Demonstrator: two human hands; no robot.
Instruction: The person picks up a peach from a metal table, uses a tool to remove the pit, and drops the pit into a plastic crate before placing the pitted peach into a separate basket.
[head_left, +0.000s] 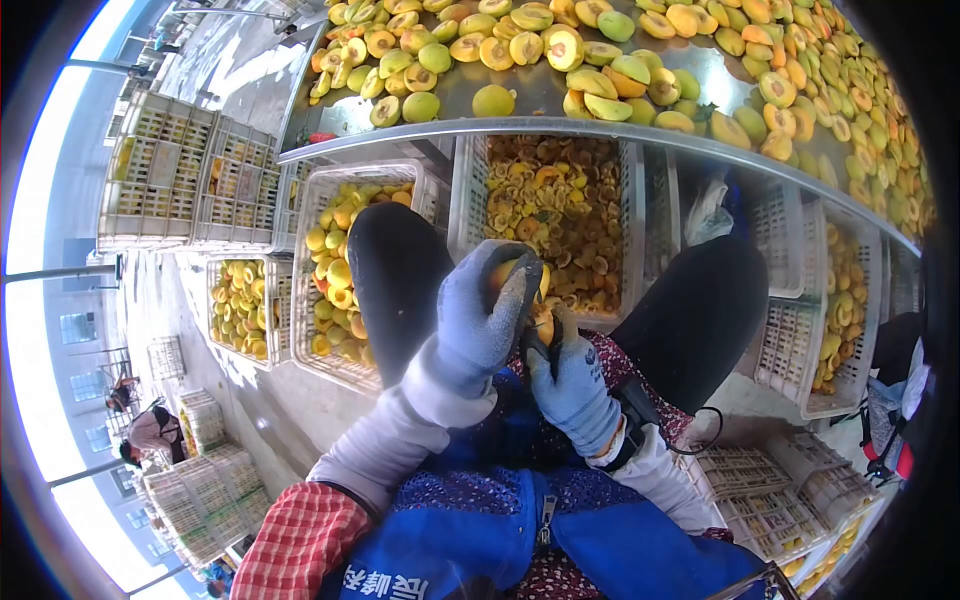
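Grey-gloved left hand (485,310) closed around a peach (512,272), fingers wrapped over the top, held above the lap between the knees. Gloved right hand (572,385) just below and beside, clenched on a dark-handled tool (545,352) with its tip against the fruit's lower side. Blade itself too small to make out. Both hands touching at the peach, in front of a blue apron (470,540).

Directly behind the hands: white crate (463,190) filled with pits and orange scraps. To its left, second crate (310,330) of whole yellow peaches, partly hidden by the left knee. Further left, third crate (215,310) with the same fruit. To the right, another crate (800,330) of halves, near the right knee.

Above the crates: steel table (540,127) edge, surface covered with halved peaches, cut faces mostly up, some green-skinned.

Stacked empty crates (170,170) at upper left and at lower left on the concrete floor. Another person (150,435) bent over, well apart at far left.
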